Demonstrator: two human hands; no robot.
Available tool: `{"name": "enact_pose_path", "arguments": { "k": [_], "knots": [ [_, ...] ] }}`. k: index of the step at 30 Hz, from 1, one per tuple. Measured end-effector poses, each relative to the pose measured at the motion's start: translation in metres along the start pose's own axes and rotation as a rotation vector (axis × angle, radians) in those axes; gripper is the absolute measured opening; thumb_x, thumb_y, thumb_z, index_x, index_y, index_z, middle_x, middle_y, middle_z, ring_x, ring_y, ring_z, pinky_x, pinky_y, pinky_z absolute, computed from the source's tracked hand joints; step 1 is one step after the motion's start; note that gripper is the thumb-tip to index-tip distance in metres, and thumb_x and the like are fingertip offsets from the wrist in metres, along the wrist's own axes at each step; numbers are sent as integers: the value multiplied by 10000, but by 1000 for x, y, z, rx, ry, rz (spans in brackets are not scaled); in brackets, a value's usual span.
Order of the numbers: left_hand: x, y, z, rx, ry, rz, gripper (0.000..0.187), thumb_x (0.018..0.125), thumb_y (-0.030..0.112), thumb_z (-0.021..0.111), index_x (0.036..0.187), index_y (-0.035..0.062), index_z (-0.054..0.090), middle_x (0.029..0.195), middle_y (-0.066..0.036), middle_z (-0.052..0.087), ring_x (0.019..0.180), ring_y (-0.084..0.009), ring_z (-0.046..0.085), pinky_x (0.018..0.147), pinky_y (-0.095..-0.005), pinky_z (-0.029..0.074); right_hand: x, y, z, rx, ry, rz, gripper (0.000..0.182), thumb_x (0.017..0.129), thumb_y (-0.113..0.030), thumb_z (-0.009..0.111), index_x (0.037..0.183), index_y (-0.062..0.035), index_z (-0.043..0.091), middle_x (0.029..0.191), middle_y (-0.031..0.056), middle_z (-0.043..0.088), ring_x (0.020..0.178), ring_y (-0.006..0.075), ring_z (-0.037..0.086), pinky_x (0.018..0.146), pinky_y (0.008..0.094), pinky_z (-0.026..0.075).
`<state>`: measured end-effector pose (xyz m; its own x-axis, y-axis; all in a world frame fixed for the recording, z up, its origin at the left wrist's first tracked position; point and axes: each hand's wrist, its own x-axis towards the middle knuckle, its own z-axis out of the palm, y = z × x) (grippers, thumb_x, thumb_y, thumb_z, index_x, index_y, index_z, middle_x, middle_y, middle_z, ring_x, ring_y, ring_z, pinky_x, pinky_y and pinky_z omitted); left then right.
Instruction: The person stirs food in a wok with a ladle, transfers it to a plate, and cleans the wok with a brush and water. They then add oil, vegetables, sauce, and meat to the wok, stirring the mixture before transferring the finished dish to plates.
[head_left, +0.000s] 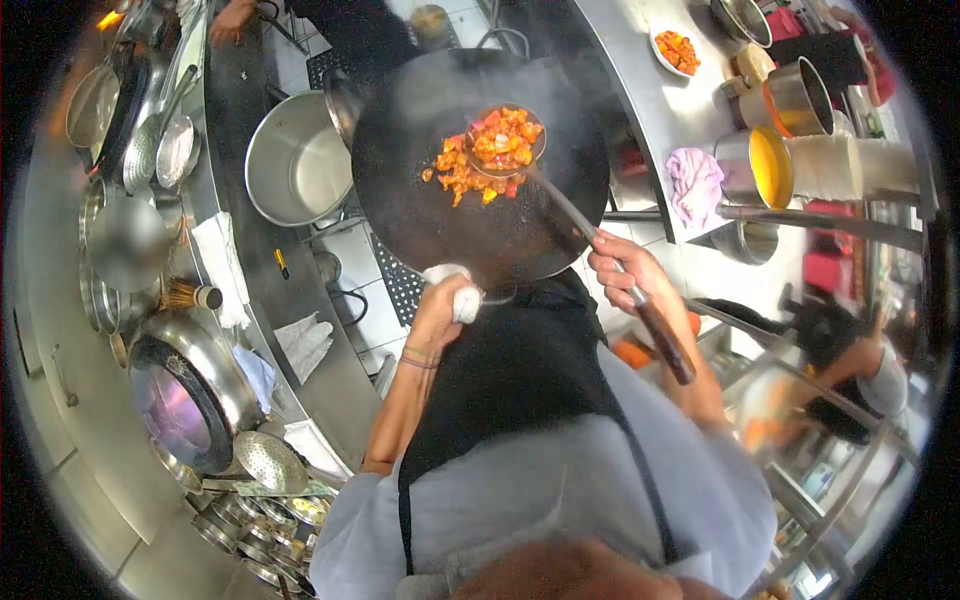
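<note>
A large black wok (410,215) with steam over it is in front of my body. My left hand (437,312) grips a folded white cloth (466,303) at the wok's near rim. Wrapped round the long handle of a ladle (565,203) is my right hand (625,265). The ladle's bowl, over the wok's middle, is heaped with glossy orange-red food pieces (505,138). More of the same pieces (465,182) lie in the wok beside and below the bowl. The cloth hides what my left fingers touch beneath it.
A steel pot (298,160) stands left of the wok. On the right counter are a plate of similar food (676,53), a pinkish cloth (693,187) and a container of yellow liquid (771,170). Skimmers (270,462) and pans line the left. Another person's arm (850,365) shows at right.
</note>
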<state>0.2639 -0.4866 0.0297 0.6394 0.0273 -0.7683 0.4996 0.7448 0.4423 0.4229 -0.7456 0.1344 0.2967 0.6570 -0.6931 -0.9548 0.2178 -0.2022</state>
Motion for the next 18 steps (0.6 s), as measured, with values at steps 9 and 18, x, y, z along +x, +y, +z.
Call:
{"name": "enact_pose_path", "arguments": {
  "k": [9, 18],
  "knots": [
    [29, 43, 69, -126, -78, 26, 92, 820, 104, 591, 767, 32, 612, 690, -83, 625, 604, -164, 618, 483, -282, 480, -20, -116, 7, -20, -80, -180, 354, 1004, -141, 394, 1327, 5, 385, 697, -8, 401, 366, 18, 362, 229, 207, 355],
    [56, 51, 124, -175, -19, 127, 64, 809, 95, 566, 754, 63, 580, 665, -88, 601, 561, -181, 603, 456, -291, 457, 58, -334, 25, -618, 242, -740, 66, 918, -109, 529, 893, -62, 489, 609, -22, 421, 395, 61, 372, 331, 234, 345]
  ]
}}
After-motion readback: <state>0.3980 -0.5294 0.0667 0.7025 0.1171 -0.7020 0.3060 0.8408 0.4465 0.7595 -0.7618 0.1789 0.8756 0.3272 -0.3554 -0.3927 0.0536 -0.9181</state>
